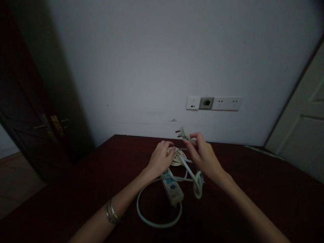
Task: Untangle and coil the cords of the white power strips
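Note:
My right hand (202,153) pinches a white plug (185,132) just above the table, its metal prongs pointing left. My left hand (162,155) is bent over a coil of pale cable (180,162), its thumb on the coil's upper left side and its fingertips partly hidden. Below the left hand lies a white power strip (172,189) with blue parts, its far end covered by that hand. The strip's white cord (158,225) makes a wide loop on the near side. A knotted, bunched length of cord (198,185) hangs or lies under my right hand.
The dark red table (101,189) meets a pale wall with a row of white sockets (227,104) and a grey wall plate (206,103). A dark door with a handle (57,125) is on the left, a white door (303,135) on the right.

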### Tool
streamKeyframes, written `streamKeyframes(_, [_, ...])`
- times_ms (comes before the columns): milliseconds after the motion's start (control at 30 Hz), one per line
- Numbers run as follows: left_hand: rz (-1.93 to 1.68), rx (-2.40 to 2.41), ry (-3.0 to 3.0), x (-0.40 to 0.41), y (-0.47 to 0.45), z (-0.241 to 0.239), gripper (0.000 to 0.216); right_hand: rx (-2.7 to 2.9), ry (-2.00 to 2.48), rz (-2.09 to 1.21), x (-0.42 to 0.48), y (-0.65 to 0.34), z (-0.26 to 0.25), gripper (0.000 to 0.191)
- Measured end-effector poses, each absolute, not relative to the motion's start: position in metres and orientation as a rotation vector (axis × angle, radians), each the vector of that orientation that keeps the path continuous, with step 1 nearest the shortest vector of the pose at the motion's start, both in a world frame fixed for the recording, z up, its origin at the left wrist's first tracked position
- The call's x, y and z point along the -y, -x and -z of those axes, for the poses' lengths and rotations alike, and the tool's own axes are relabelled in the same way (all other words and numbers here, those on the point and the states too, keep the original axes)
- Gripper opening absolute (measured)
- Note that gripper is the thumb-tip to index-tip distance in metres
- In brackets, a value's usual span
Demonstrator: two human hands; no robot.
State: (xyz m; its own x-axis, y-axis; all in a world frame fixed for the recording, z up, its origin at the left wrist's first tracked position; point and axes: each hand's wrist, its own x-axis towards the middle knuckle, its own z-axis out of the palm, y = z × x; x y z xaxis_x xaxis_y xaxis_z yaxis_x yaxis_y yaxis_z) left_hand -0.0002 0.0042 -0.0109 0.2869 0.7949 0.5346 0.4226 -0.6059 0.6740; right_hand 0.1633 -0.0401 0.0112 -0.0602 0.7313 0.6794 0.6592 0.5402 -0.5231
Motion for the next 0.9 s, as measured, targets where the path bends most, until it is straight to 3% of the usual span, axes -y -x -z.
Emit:
streamKeyframes(67, [-1.236, -1.135, -2.133, 0.008, 0.005, -0.002, 0.045, 1.727, 1.220, -0.061, 0.038, -0.164, -0.010, 0.022])
streamKeyframes(167, [-0.805, -0.855, -1.984, 0.030, 0.008, -0.019, 0.070, 1.700, 1.322, -0.027, 0.035, -0.163, -0.007, 0.025])
streamKeyframes(400, [-0.781, -0.805, -1.910, 0.037, 0.007, -0.020, 0.021, 1.698, 1.283, -0.116, 0.028, -0.164, -0.002, 0.023])
streamKeyframes(700, [-1.209, -0.987, -2.101, -0.015, 0.025, -0.012, 0.030, 1.910, 0.979, -0.567, 0.031, -0.177, -0.016, 0.024])
streamKeyframes(900, [-1.229, -0.896, -2.138, -0.007, 0.020, -0.011, 0.035, 1.921, 1.039, -0.767, 0.033, -0.172, -0.015, 0.026])
